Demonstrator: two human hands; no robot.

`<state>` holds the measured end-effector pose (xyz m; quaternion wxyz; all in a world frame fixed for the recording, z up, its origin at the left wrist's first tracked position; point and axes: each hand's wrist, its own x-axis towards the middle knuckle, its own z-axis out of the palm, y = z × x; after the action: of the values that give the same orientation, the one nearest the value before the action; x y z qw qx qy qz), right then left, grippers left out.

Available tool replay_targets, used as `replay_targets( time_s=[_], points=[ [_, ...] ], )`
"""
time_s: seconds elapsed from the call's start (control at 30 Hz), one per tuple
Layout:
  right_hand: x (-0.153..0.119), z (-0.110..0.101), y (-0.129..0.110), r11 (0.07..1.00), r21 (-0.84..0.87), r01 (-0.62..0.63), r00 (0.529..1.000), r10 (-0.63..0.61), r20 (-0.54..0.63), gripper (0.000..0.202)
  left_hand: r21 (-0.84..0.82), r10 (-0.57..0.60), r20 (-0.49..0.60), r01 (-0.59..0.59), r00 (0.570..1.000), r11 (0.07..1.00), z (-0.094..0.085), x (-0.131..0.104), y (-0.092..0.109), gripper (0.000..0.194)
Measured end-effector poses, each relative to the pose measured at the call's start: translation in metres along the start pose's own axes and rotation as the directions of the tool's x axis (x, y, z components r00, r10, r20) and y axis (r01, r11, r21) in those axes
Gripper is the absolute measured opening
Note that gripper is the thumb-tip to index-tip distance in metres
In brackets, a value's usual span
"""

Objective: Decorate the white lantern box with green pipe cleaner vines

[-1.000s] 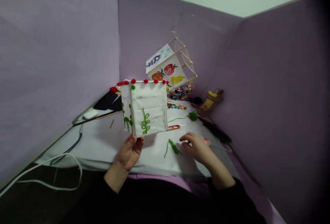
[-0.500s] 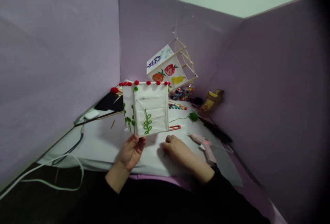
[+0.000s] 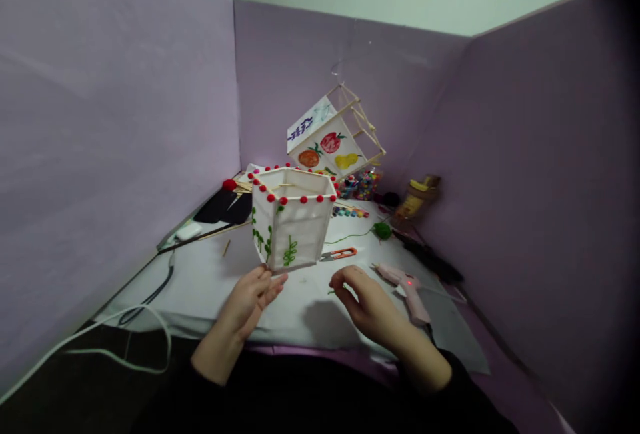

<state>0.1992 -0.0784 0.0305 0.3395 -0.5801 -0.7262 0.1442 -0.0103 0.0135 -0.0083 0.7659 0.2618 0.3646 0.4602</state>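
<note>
My left hand (image 3: 250,304) grips the near bottom edge of a white paper lantern (image 3: 303,231) with its thumb and fingers, the other fingers stretched out under it. The lantern has a stick frame, red pompoms around its open top rim and green yarn leaf shapes on its sides. Its top leans toward me, so the hollow inside shows. To the right, my right hand (image 3: 367,304) is closed in a pinch on a short bit of green yarn (image 3: 331,292), above the white table (image 3: 295,301). Orange-handled thread snips (image 3: 339,254) lie just beyond that hand.
A pink glue gun (image 3: 407,291) with a red light lies at the right. Behind are a ball of green yarn (image 3: 383,231), black sheets (image 3: 217,206) and a yellow-wrapped bottle (image 3: 417,197). A painted fruit lantern (image 3: 333,141) hangs over the back. Purple panels surround the table.
The lantern has tipped, so its open top now shows. My right hand has lifted and moved slightly right with the green yarn. The snips show more fully.
</note>
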Motion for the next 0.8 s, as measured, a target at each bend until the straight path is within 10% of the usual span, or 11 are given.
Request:
replay_targets(
  time_s=[0.2, 0.37, 0.5, 0.67, 0.8],
  points=[
    [-0.003, 0.010, -0.013, 0.912, 0.375, -0.167, 0.985, 0.171, 0.023, 0.005, 0.438, 0.476, -0.041, -0.412, 0.879, 0.799, -0.009, -0.034, 0.007, 0.060],
    [0.005, 0.032, -0.020, 0.397, 0.875, -0.278, 0.945, 0.276, 0.175, 0.034, 0.510, 0.107, 0.276, -0.240, 0.955, 0.826, 0.019, -0.043, -0.014, 0.032],
    [0.006, 0.041, -0.018, 0.295, 0.917, -0.268, 0.948, 0.251, 0.196, 0.045, 0.418, 0.042, 0.298, -0.170, 0.954, 0.893, 0.034, -0.039, -0.023, 0.028],
    [0.002, 0.039, -0.018, 0.438, 0.845, -0.308, 0.948, 0.219, 0.232, 0.041, 0.404, 0.061, 0.302, -0.186, 0.951, 0.896, 0.034, -0.037, -0.025, 0.020],
    [0.022, 0.008, 0.005, 0.955, 0.186, -0.229, 0.973, 0.226, 0.041, 0.013, 0.365, 0.167, 0.267, -0.260, 0.949, 0.894, 0.033, -0.029, -0.025, 0.022]
  ],
)
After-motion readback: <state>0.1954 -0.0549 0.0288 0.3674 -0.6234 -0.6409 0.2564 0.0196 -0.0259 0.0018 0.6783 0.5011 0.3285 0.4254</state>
